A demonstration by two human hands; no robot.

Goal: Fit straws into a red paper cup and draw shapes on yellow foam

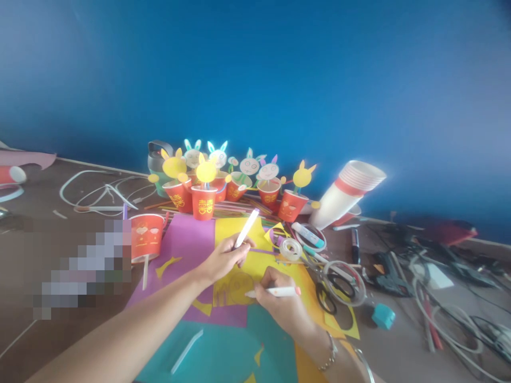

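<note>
My left hand (227,257) is closed around a white marker (248,226) with a purple end that points up and away. My right hand (281,306) grips another white marker (284,291) with a red-orange end. Its tip touches or hovers just over a yellow sheet of paper (223,298); which of the two I cannot tell. A faint round outline and other marks show on that sheet between my hands. Purple paper (187,239) and teal paper (215,351) lie under and around it, with yellow scraps (168,266) on top.
Red paper cups (203,205) with paper rabbit heads (206,171) stand at the back. Another red cup (146,234) is at left. Stacked white cups (343,194) lean at right, near clear tape (290,249), black-handled scissors (326,299), a teal block (384,316) and tangled cables (451,314).
</note>
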